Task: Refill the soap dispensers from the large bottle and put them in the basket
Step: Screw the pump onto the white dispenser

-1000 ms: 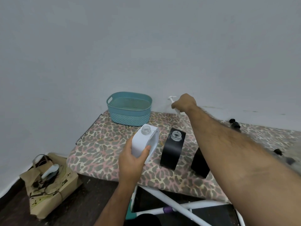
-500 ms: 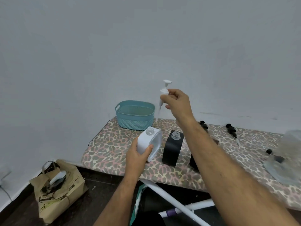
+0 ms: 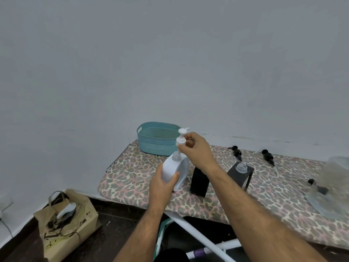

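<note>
Up front in the head view, the left hand (image 3: 160, 188) wraps its fingers and thumb round the lower body of the white dispenser (image 3: 172, 170), holding it tilted just above the near edge of the leopard-print board (image 3: 264, 201). Directly above that grasp, the right hand (image 3: 196, 150) pinches the collar of the white pump (image 3: 181, 138) between thumb and curled fingers, with the pump head standing above the knuckles and its lower end at the dispenser's open neck; whether the collar is seated on the thread cannot be told. Behind both hands and touching neither, the teal basket (image 3: 157, 143) sits at the far corner of the board by the wall.

Just right of the left hand's grasp, partly hidden under the right wrist, stands a black dispenser (image 3: 199, 183). Further right, beyond the right forearm, a second black dispenser (image 3: 239, 174) stands with its clear threaded neck uncapped. Well behind it, near the wall, lie two black pumps (image 3: 237, 152) (image 3: 268, 156), apart from each other. At the far right edge, well away from either hand, a blurred clear shape (image 3: 332, 186) rests on the board; it cannot be made out clearly.

Down to the left of the left forearm, on the dark floor, a brown paper bag (image 3: 66, 222) stands open. Below the board, white legs (image 3: 200, 237) cross.
</note>
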Tool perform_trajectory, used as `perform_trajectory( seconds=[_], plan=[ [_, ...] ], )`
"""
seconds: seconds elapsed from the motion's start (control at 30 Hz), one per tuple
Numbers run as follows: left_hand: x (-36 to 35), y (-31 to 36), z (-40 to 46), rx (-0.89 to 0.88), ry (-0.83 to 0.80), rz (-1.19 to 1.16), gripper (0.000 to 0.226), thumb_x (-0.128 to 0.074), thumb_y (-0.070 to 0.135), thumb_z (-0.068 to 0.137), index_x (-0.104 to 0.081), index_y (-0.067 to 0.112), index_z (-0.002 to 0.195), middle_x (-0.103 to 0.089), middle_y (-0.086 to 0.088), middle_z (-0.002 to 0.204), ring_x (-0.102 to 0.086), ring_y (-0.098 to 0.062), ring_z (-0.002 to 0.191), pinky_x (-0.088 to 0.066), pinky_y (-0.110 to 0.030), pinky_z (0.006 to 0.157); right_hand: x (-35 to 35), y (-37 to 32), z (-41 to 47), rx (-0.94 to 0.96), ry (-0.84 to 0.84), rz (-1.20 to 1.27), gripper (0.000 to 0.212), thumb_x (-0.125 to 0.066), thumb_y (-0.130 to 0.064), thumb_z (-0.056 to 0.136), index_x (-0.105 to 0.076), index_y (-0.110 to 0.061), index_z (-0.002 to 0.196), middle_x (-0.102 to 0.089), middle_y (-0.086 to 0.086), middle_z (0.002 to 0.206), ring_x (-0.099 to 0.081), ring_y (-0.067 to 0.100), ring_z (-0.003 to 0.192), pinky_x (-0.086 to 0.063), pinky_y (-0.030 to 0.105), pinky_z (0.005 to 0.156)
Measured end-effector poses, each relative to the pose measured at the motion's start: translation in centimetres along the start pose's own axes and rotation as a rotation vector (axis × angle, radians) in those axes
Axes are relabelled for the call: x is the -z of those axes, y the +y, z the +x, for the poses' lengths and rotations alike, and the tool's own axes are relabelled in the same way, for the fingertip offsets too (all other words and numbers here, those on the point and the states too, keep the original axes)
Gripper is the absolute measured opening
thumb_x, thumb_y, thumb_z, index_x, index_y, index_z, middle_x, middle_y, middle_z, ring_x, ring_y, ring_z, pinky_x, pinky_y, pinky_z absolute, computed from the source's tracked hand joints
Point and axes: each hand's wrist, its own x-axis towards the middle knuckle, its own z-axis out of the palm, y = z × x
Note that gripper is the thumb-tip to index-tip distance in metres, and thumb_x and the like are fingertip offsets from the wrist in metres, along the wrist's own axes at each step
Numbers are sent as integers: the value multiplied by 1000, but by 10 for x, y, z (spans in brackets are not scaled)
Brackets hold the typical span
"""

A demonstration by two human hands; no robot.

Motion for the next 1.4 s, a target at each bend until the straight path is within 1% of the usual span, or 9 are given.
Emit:
perform_trajectory(
  seconds=[0.1,0.23,0.33,0.5,0.63,0.9,1.03,1.23,1.4],
  plan=[
    [0,2,-1,-5,-8,-13,46,-72,30,87,-56,29,129,-65,13,111,-58,14,93,-44,-2,64,-2,3,-1,-19,-23,-84,20,-70,-27,84,-64,-20,102,-73,-7,92,-68,8,89,-53,30,82],
    [0,-1,-1,-11,-12,-10,47,-72,31,86,-56,29,130,-65,15,111,-58,13,96,-43,-2,69,-3,-1,0,-5,-46,-156,22,-67,-30,85,-62,-23,106,-72,-8,99,-66,6,95,-51,27,83],
    [-1,-3,0,-12,-7,-7,48,-72,35,86,-56,30,130,-65,16,111,-60,8,98,-46,-10,75,-3,-1,-2,-10,-102,-194,24,-66,-27,88,-61,-19,110,-69,-7,103,-63,5,94,-44,18,73],
    [-1,-8,3,-18,11,-5,49,-73,36,85,-56,29,130,-66,16,110,-62,1,99,-51,-25,84,-9,5,-3,26,-194,-413,27,-66,-20,86,-62,-13,112,-69,1,112,-63,16,106,-50,36,91],
    [-1,-8,3,-32,8,7,50,-73,36,85,-56,28,131,-66,16,111,-60,2,101,-50,-24,84,-12,5,-2,36,-189,-509,28,-65,-23,86,-62,-11,111,-70,5,108,-64,23,100,-50,42,89],
    [15,-8,14,-44,-81,-40,39,-77,28,84,-59,34,118,-67,16,107,-62,6,95,-50,-16,76,-22,1,-8,26,-87,-529,13,-64,-21,81,-62,-10,88,-68,4,84,-62,23,78,-50,36,70],
    [31,-13,21,12,-151,-139,48,-78,36,75,-63,32,120,-69,7,112,-68,-9,100,-58,-28,80,-31,0,-15,10,-35,-478,16,-67,-26,79,-55,-15,78,-59,-2,77,-53,18,72,-37,32,62],
    [51,-7,28,48,-272,-187,41,-73,5,85,-62,32,113,-69,11,105,-67,3,87,-52,-15,70,-37,0,-23,2,-38,-399,34,-74,-36,77,-65,-13,101,-62,-2,96,-57,16,87,-44,30,72],
    [60,-8,34,89,-349,-215,52,-81,30,70,-65,31,119,-71,3,114,-67,-17,106,-56,-30,87,-34,-4,-14,-69,-212,-299,36,-64,-19,87,-64,-7,120,-62,8,120,-58,25,112,-44,32,89]
  ],
)
